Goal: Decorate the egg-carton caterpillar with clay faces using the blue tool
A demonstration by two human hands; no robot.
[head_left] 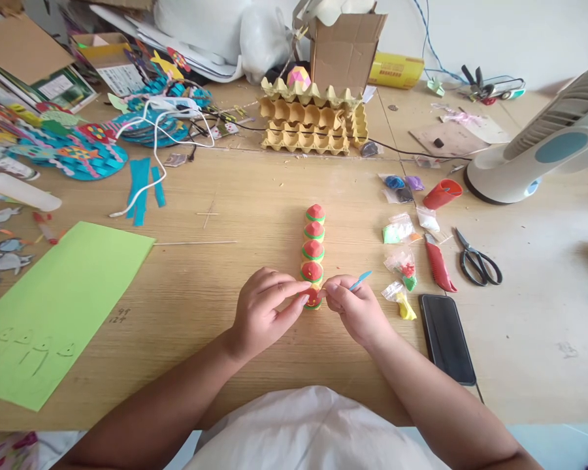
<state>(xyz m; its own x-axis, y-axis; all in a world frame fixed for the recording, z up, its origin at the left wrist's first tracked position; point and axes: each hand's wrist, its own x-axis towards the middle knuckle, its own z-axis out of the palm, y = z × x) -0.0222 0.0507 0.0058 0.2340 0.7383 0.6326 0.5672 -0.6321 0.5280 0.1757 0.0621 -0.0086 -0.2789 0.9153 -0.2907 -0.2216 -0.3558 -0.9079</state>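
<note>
From my distant seat I saw, at the left, the green paper [73, 307] lying flat on the bench [245, 186], perhaps aside so that it did not disturb the arms. The left grip [264, 303] had its fingertips at the nearest cup [314, 301] of the red-topped row [313, 250], which stood straight before the body; I think they steadied it, but I could not tell if they pinched. The right grip [353, 307] was closed around the slim blue tool [361, 280], pencil-like, probably for fine control. Further right, the small bags [396, 230] and scissors [475, 261] lay near, seemingly for easy reach.
</note>
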